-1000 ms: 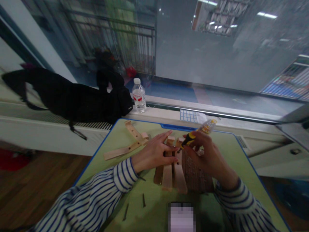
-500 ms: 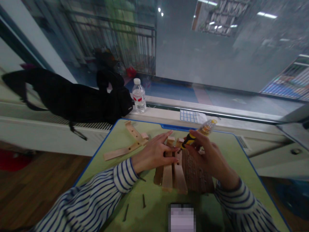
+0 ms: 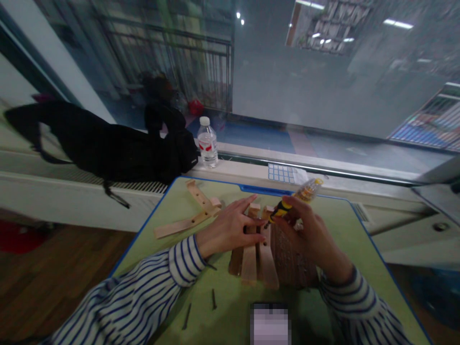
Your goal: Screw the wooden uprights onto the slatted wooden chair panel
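My right hand (image 3: 311,235) is closed around a screwdriver (image 3: 282,208) with a black and yellow grip and a clear end. Its tip points down at a hole in the right one of two pale wooden pieces (image 3: 266,263). Across both pieces lies my left hand (image 3: 235,227), fingers spread, with thumb and forefinger near the screwdriver's tip. Under these pieces is a brown wooden block (image 3: 293,258), its surface dotted with small marks. Whether a screw sits under the tip is too small to tell.
Two more drilled wooden pieces (image 3: 176,227) lie on the left of the green table (image 3: 143,258). Several dark screws (image 3: 214,299) lie near the front, beside a pixelated object (image 3: 270,326). A water bottle (image 3: 207,146) and a black bag (image 3: 125,148) are on the window ledge.
The screwdriver's grip has turned slightly in my right hand, showing more yellow. My left hand and the wooden pieces look the same.
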{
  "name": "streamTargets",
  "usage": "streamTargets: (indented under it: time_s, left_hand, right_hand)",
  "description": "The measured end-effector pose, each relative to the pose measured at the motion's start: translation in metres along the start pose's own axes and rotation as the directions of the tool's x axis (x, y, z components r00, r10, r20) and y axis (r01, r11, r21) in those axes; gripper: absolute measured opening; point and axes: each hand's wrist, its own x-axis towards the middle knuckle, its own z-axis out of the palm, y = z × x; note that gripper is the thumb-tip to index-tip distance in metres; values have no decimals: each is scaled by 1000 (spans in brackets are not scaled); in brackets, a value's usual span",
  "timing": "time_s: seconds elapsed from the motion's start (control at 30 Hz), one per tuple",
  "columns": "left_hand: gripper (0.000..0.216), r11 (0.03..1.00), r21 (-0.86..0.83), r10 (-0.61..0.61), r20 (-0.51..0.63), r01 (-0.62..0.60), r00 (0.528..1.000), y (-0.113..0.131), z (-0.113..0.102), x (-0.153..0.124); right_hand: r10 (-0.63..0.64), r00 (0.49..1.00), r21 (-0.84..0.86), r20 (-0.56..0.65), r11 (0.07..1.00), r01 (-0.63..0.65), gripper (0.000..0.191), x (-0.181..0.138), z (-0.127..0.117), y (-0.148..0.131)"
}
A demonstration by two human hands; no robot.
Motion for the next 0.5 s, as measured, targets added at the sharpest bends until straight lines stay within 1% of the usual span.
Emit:
streamTargets:
  time_s: [0.17,0.3,0.5]
  left_hand:
    - [46,1000,0,-6,8,6,1000,0,-1,0]
    - [47,1000,-2,-3,3,3,1000,-1,-1,0]
    - [45,1000,-2,-8,8,8,1000,0,-1,0]
  right_hand:
    - [0,999,-14,53,1000,1,49,0,-2,-2]
    - [-2,995,-20,102,1000,4,49,0,-6,-3]
    - [-2,997,-45,77,999,6,45,-1,-6,-3]
